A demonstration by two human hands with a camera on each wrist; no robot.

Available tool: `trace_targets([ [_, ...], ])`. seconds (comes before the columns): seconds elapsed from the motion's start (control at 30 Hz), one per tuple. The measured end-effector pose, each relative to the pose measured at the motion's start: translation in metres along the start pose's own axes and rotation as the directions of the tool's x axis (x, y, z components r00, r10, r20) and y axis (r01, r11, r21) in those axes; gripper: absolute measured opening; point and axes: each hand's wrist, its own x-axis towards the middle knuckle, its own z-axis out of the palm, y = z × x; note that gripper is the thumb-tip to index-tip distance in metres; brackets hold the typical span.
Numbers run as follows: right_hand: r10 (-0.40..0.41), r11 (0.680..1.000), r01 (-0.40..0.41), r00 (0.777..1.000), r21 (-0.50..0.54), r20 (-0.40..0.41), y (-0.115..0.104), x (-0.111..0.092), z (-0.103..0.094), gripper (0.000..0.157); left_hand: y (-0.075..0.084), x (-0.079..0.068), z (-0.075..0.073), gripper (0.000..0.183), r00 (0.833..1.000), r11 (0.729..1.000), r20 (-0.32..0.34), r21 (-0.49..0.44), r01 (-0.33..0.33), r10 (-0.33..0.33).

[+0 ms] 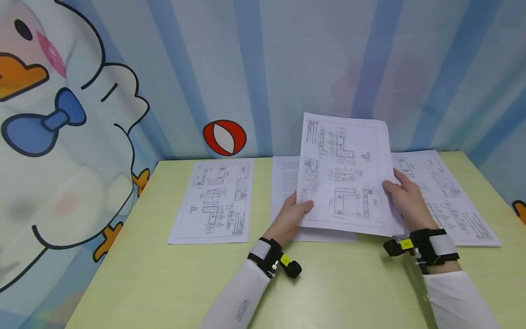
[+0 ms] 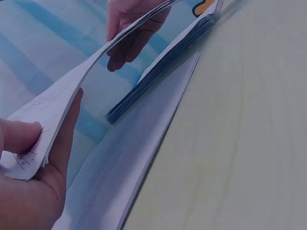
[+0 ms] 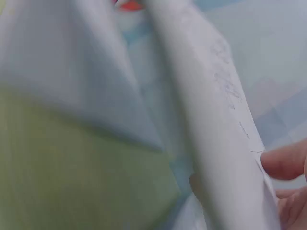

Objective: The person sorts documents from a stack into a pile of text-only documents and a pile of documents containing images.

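A thin stack of printed drawing sheets [image 1: 345, 173] is held up above the table, tilted toward me. At its lower left edge my left hand [image 1: 289, 217] pinches it, thumb on the printed face and fingers behind, as the left wrist view also shows. My right hand [image 1: 408, 201] grips the right edge, its thumb [image 3: 283, 163] on the paper in the right wrist view. The sheets bend between both hands [image 2: 79, 72]. Beneath them lies a paper pile with lines of text [image 1: 284, 178], partly hidden by the held sheets.
To the left a drawing sheet [image 1: 218, 201] lies flat on the pale yellow table [image 1: 328, 283]. A thicker stack of drawings [image 1: 456, 205] is on the right, partly behind my right hand. A striped cartoon curtain [image 1: 279, 68] hangs along the table's back edge.
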Motion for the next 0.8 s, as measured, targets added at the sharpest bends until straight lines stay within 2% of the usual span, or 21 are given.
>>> trace_targets([
  [0.1,0.005,0.983,-0.020,0.996,0.183,0.083,-0.011,-0.004,0.009,0.064,0.007,-0.006,-0.017,0.033,0.999,0.999,0.017,-0.010,-0.032,0.032],
  [0.17,-0.017,0.955,-0.021,0.992,0.296,0.124,-0.018,-0.008,0.017,0.064,0.011,-0.009,-0.028,0.033,0.999,0.999,0.009,-0.001,-0.050,0.050],
  [0.23,-0.038,0.923,-0.018,0.990,0.383,0.137,-0.025,-0.012,0.026,0.065,0.015,-0.014,-0.039,0.033,0.998,0.998,-0.002,0.017,-0.065,0.065],
  [0.3,-0.044,0.903,-0.023,0.988,0.429,0.148,-0.031,-0.015,0.036,0.065,0.019,-0.019,-0.051,0.033,0.996,0.995,-0.022,0.054,-0.084,0.086],
  [0.43,-0.030,0.884,-0.062,0.982,0.464,0.188,-0.044,-0.016,0.060,0.064,0.028,-0.031,-0.076,0.034,0.990,0.982,-0.053,0.145,-0.123,0.132],
  [0.57,-0.046,0.854,-0.094,0.966,0.512,0.253,-0.054,-0.015,0.086,0.060,0.036,-0.044,-0.100,0.037,0.984,0.967,-0.104,0.228,-0.118,0.145],
  [0.7,-0.072,0.824,-0.111,0.952,0.555,0.298,-0.064,-0.013,0.117,0.054,0.040,-0.057,-0.124,0.043,0.974,0.966,-0.184,0.245,-0.083,0.130],
  [0.8,-0.044,0.830,-0.147,0.944,0.538,0.326,-0.072,-0.010,0.143,0.049,0.042,-0.065,-0.144,0.049,0.963,0.969,-0.241,0.240,-0.063,0.123],
])
